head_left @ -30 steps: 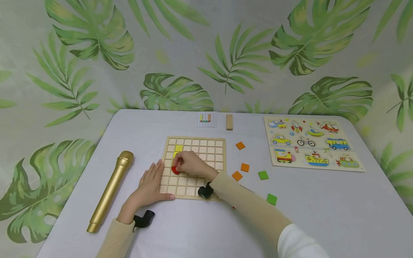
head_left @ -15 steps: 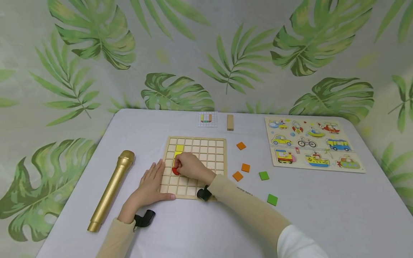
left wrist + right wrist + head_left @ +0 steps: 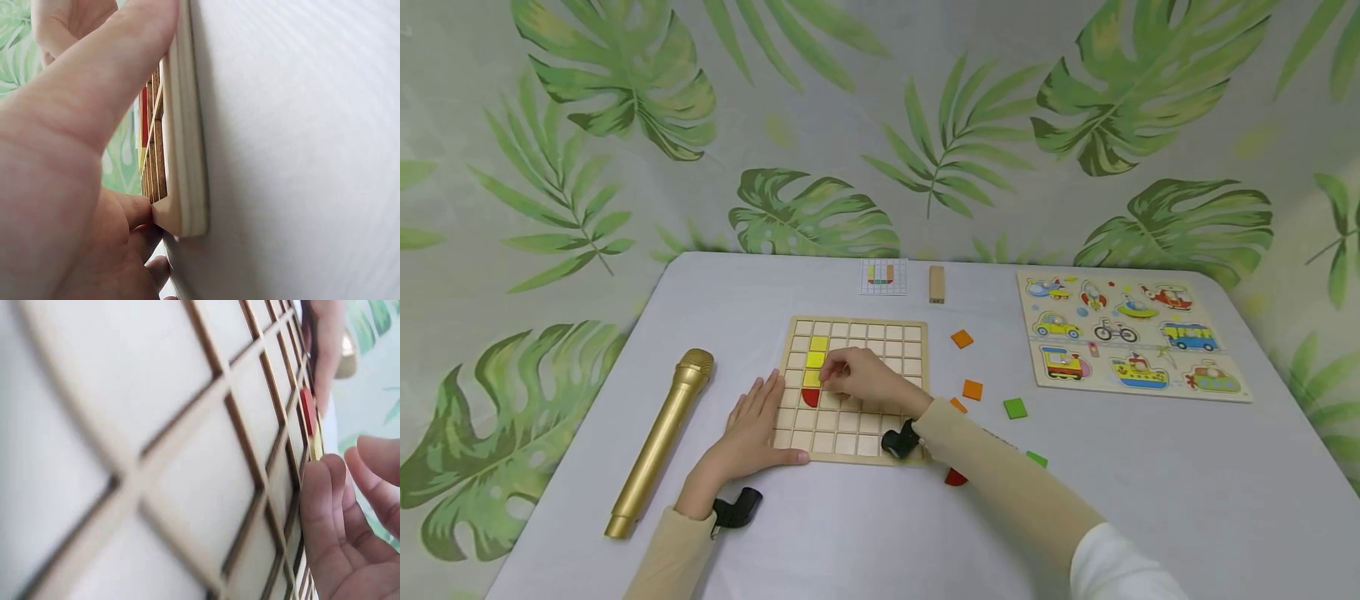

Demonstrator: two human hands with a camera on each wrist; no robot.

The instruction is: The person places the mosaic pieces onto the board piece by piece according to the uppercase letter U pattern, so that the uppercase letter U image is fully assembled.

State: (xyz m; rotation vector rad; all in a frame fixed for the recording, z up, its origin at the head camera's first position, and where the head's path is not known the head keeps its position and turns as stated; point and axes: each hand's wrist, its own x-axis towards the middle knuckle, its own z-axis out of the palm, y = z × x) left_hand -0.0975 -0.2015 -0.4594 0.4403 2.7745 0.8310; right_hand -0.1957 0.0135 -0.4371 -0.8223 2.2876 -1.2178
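While the left hand (image 3: 747, 433) rests straight-fingered against the grid board (image 3: 891, 350); the right hand (image 3: 868, 379) is loosely curled, gripping nothing, beside yellow tiles (image 3: 815, 359); red piece (image 3: 810, 397) below them.

A microphone (image 3: 655, 450) lies along the counter's (image 3: 1157, 492) left edge, a card (image 3: 883, 277) and, to its right, a block (image 3: 937, 285) by the far edge, a puzzle board (image 3: 1150, 343) toward the far right corner. Before the card sits the grid board (image 3: 895, 333), the left hand (image 3: 751, 429) at its near left corner, the right hand (image 3: 867, 379) just right of a column of tiles (image 3: 815, 360) with a piece (image 3: 811, 397) at its near end. Right of the grid board lie loose tiles (image 3: 973, 390) and, by its near right corner, another piece (image 3: 956, 477).
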